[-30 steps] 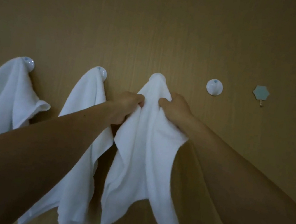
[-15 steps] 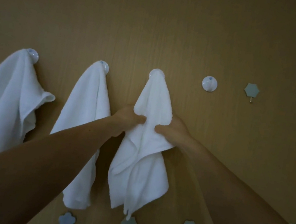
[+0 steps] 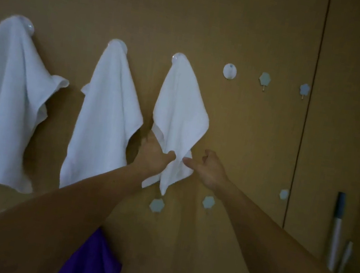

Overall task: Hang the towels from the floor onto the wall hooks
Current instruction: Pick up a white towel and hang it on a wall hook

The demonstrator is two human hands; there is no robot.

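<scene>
1. Three white towels hang side by side on the brown wall (image 3: pixel 215 24). Each one hangs from a round hook at its top.
2. The first towel (image 3: pixel 8 97) is far to the left. The second towel (image 3: pixel 107 113) is in the middle. The third towel (image 3: pixel 180 112) is to the right of them.
3. The left hand (image 3: pixel 152 153) is at the low part of the third towel. Its thumb lies on the front of the cloth and its fingers go behind it. It pinches the towel.
4. The right hand (image 3: pixel 210 169) is just beside the same towel, on its right side. Its fingers are loosely bent and hold nothing. One finger points at the towel's edge. I cannot tell if it touches.
5. A bare hook (image 3: pixel 229 71), round and white, sits on the wall right of the third towel.
6. Small hooks (image 3: pixel 264 79) in pale blue sit further right, and more sit lower down.
7. A purple cloth (image 3: pixel 93 262) shows low down, under the left arm.
8. A pole (image 3: pixel 336 229) stands against the wall, far to the right.
</scene>
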